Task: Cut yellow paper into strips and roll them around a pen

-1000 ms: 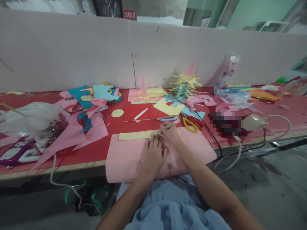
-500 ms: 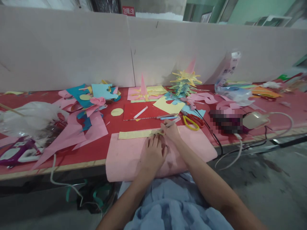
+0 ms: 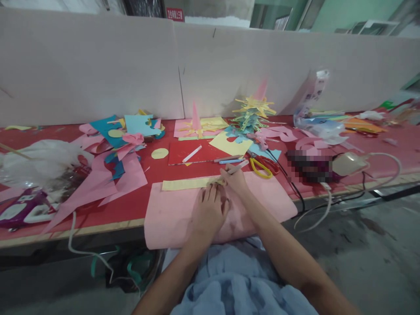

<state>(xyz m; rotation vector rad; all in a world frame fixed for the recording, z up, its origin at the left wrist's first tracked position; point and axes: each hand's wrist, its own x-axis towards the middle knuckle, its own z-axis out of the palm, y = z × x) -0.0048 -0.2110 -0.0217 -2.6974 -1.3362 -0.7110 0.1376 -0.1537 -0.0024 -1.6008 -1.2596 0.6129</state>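
A large pink sheet (image 3: pixel 173 214) lies over the table's front edge, its near side curling down. Across its upper part runs a pale yellow paper strip (image 3: pixel 182 184). My left hand (image 3: pixel 211 208) lies flat with fingers spread, its fingertips on the strip's lower edge. Just right of it, my right hand (image 3: pixel 235 180) is closed around a light-coloured pen (image 3: pixel 242 165), held slanted over the strip's right part. The pen's tip is hidden by the fingers.
Behind the pink sheet are a red sheet (image 3: pixel 179 151), a blue pen (image 3: pixel 231 161) and yellow-handled scissors (image 3: pixel 260 168). A layered paper tree (image 3: pixel 252 113) stands farther back. Paper scraps (image 3: pixel 127 177) lie left; a black cable (image 3: pixel 288 181) runs right.
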